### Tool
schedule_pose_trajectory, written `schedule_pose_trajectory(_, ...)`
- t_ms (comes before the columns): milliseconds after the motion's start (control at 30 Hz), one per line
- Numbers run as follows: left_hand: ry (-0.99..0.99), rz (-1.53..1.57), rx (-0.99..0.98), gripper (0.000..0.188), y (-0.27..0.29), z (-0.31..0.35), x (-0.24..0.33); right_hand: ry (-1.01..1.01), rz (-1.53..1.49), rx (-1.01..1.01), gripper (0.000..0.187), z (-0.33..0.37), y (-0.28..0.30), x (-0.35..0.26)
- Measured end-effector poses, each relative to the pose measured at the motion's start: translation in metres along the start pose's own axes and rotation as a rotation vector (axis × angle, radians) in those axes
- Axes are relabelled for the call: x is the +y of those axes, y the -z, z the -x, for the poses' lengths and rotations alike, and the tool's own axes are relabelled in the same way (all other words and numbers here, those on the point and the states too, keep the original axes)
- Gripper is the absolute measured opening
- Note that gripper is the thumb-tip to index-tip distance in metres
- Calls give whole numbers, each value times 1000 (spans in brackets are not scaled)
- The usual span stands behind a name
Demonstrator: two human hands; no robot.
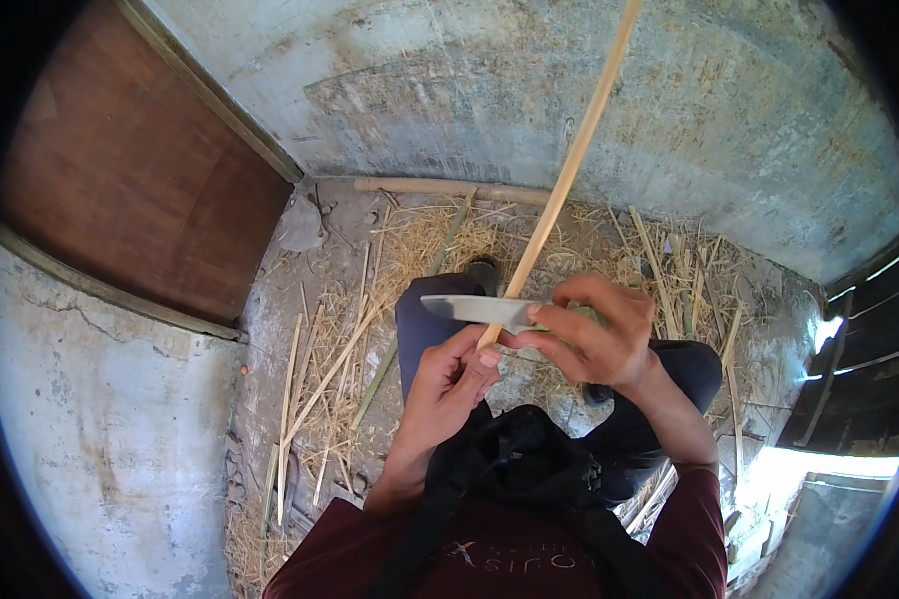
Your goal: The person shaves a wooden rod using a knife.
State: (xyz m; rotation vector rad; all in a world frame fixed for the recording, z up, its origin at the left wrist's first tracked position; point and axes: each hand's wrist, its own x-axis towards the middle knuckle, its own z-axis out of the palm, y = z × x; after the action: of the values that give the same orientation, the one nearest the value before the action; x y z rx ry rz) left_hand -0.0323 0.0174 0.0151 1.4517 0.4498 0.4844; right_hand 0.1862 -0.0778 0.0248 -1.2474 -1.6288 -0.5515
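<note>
In the head view, the left hand (451,381) pinches the lower end of a long, narrow, tan wooden strip (566,178); the right hand (609,334), close by, grips a green-handled, silver-bladed metal knife (469,308) lying across it. The maroon cloth shirt (345,549) (pale lettering on its chest) shows below.

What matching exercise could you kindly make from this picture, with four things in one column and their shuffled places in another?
Column one:
1. Knife
2. Long pale strip
3. Straw
4. Brown panel

Column two:
A. Strewn over the floor
B. At the picture's upper left
C. Held in the right hand
D. Lower end in the left hand

Pairs: 1-C, 2-D, 3-A, 4-B
</note>
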Motion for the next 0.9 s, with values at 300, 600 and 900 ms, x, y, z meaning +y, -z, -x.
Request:
schedule_pose_trajectory(300,-51,-27,92,27,-4,3,-5,61,21,3,31,2,-7,-6)
schedule_pose_trajectory(600,-58,-145,136,23,-9,6,3,-19,-54,11,27,-2,0,-5)
schedule_pose_trajectory(900,-61,-201,155,20,-12,8,1,-136,-118,-22,24,-4,4,-5)
